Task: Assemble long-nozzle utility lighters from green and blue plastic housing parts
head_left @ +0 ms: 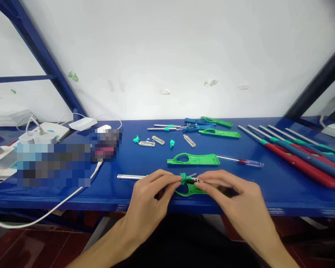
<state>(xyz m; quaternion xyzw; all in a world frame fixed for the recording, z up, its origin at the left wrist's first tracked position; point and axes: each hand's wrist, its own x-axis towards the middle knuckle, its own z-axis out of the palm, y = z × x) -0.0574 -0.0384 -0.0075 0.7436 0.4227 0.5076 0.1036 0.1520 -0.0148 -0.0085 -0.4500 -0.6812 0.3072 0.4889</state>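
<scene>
My left hand [153,193] pinches a small teal plastic trigger [183,178] between thumb and fingertips. Closed around a small dark part [192,181] with a whitish end, my right hand [237,197] meets it just to the right. The dark part's exact kind is partly hidden by the fingers. Under both hands lies a green lighter handle half [187,191], with a silver lighter tube [130,177] sticking out on the left. Another green handle half [203,160] rests just beyond, beside a screwdriver [249,163] with a clear and red handle.
Farther back lie clear fuel tanks [189,140], a loose teal piece [172,143], blue handle halves [198,127] and metal tubes [163,128]. Several red and blue long-nosed lighters [301,160] line the right. A white cable [72,193] crosses the left, near power strips [2,162].
</scene>
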